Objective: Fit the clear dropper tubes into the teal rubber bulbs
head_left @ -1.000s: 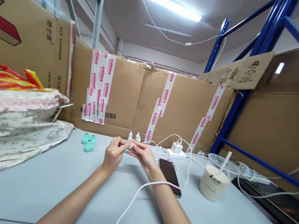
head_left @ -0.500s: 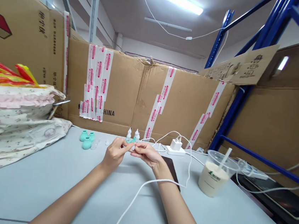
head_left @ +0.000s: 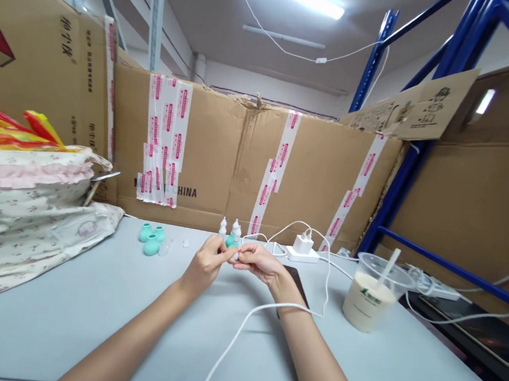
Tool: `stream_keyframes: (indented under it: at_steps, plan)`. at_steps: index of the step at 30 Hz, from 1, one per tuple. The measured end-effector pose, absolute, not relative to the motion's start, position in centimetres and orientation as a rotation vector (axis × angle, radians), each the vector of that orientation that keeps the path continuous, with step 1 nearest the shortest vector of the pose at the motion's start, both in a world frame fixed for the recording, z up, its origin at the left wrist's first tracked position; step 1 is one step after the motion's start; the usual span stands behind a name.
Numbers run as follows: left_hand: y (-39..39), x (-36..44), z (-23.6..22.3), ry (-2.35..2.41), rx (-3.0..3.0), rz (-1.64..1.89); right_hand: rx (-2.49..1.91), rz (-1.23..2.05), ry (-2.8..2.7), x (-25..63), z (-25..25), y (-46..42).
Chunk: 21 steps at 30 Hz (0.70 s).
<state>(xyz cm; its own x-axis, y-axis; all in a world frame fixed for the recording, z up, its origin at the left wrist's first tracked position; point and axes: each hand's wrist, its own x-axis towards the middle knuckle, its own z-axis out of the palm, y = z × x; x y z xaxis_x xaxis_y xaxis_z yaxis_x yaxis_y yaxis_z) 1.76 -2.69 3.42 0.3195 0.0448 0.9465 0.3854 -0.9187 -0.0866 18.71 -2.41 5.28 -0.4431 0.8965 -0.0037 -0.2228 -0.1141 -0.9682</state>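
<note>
My left hand [head_left: 203, 265] and my right hand [head_left: 261, 264] meet over the table, their fingers pinched together on a small white piece [head_left: 236, 256]. Fingers cover most of that piece, so its exact kind is unclear. Just behind my hands stand white gourd-shaped pieces [head_left: 223, 227], with a teal part [head_left: 232, 240] among them. To the left of my left hand are teal round pots [head_left: 152, 244] with narrow necks. Small clear pieces [head_left: 164, 247] lie beside them, and a little white cap-like piece [head_left: 186, 243] sits nearer my hand.
A dark flat device [head_left: 297, 283] lies under my right wrist, and a white cable [head_left: 239, 334] crosses over that forearm. Farther right are a white charger on a power strip [head_left: 302, 255] and a drink cup [head_left: 370, 302]. A floral cloth bag [head_left: 27, 233] fills the left side.
The whole view has shifted slightly, so things sit a little differently in the picture. Both hands keep their pinch on the small white piece.
</note>
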Motion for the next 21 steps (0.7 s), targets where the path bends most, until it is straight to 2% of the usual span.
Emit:
stream_keyframes:
  at_steps: [6,13,21]
  plan:
    - [-3.3,1.8,3.8,-0.358,-2.311,-1.66,-0.829,1.641,-1.388,18.8,5.9,-2.8]
    - [-3.1,1.6,3.8,-0.506,-2.147,-1.833,-0.825,1.424,-1.255,16.9,7.0,-4.1]
    - [-2.2,1.6,3.1,-0.666,-2.142,-1.816,-0.73,1.481,-1.262,16.6,5.6,-3.1]
